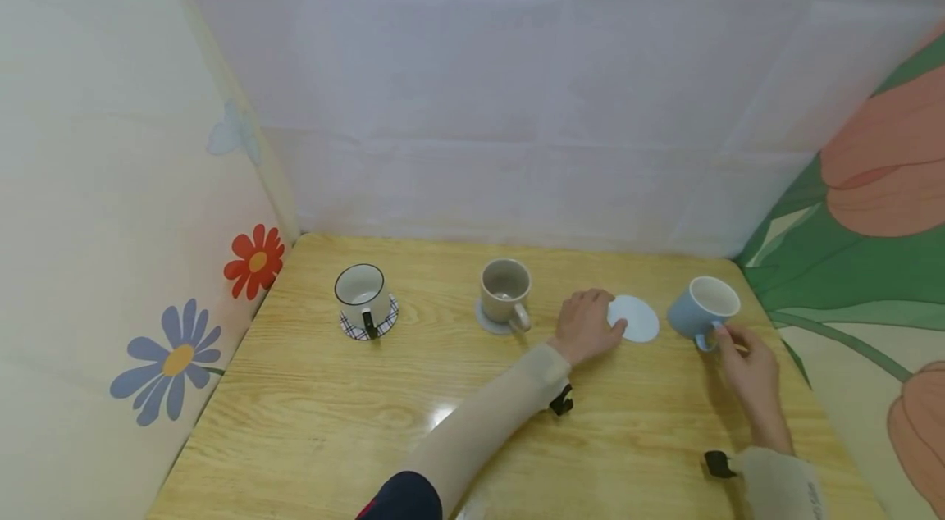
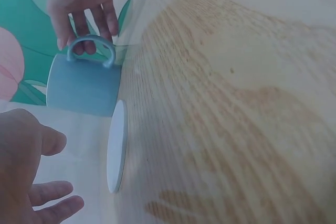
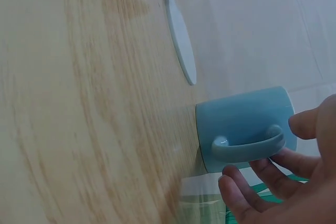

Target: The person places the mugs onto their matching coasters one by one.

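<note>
A light blue mug [image 1: 692,315] stands at the right of the table, its handle turned toward the front. My right hand [image 1: 753,372] grips that handle, thumb near the rim and fingers behind the loop, as the right wrist view shows. Left of the mug lies a round white coaster [image 1: 636,319]. My left hand [image 1: 588,326] reaches to the coaster's left edge, palm down, fingers loosely bent and holding nothing. In the left wrist view, its spread thumb and fingers [image 2: 58,209] appear beside the coaster [image 2: 117,148].
A beige mug [image 1: 505,290] sits on a pale round coaster [image 1: 489,321] left of my left hand. Farther left, a white mug with a dark rim [image 1: 362,294] rests on a checked coaster [image 1: 347,327]. Cloth walls [image 1: 472,93] border the wooden table [image 1: 310,405].
</note>
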{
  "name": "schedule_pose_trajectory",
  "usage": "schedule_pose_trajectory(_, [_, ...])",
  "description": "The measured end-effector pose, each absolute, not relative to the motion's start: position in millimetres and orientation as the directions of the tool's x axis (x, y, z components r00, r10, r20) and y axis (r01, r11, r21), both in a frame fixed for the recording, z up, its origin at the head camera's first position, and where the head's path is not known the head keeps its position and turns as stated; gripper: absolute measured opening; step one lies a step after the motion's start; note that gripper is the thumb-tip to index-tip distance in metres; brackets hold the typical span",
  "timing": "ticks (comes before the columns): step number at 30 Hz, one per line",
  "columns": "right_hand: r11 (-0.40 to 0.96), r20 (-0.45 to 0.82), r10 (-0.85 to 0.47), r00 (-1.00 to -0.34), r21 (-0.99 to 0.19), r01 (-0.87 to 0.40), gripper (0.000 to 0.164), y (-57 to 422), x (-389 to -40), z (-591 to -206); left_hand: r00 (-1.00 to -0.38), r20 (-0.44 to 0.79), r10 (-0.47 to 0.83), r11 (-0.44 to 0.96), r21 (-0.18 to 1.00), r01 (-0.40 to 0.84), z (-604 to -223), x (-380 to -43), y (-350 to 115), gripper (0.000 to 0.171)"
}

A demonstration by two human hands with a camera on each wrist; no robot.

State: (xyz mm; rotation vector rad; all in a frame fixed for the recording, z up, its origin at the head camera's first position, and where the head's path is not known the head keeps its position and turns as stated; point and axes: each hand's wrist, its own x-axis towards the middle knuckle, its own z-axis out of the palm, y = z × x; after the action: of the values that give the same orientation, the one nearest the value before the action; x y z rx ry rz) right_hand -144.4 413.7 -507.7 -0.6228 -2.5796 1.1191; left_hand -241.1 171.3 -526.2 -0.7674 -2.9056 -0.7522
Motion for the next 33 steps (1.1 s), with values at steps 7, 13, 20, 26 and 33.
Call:
schedule_pose_trajectory(7, [0.632, 0.063, 0.45, -0.891, -0.727, 0.268, 0.051, 413.6, -143.3, -508.2, -0.876, 0.141, 0.462, 0.759, 0.449, 0.472, -523.5, -242.9, 175.0, 0.048])
schedule_pose_trajectory(13, [0.625, 0.038, 0.42, -0.907, -0.736, 0.259, 0.056, 414.1, -144.7, -510.3, -0.882, 0.128, 0.454, 0.762, 0.458, 0.459, -525.8, -245.2, 177.0, 0.048])
schedule_pose_trajectory(20, [0.618, 0.079, 0.404, -0.912, -0.758, 0.208, 0.051, 413.1, -147.1, -514.9, -0.878, 0.129, 0.46, 0.77, 0.435, 0.467, -532.1, -247.4, 176.6, 0.051])
schedule_pose_trajectory(26, [0.575, 0.075, 0.334, -0.94, -0.806, 0.14, 0.051, 414.2, -144.5, -516.2, -0.884, 0.078, 0.461, 0.814, 0.359, 0.456, -539.0, -248.2, 177.7, 0.06])
schedule_pose_trajectory(33, [0.479, 0.045, 0.301, -0.952, -0.871, 0.111, 0.051, 416.1, -145.3, -514.8, -0.894, 0.02, 0.447, 0.837, 0.344, 0.426, -541.1, -246.6, 181.3, 0.066])
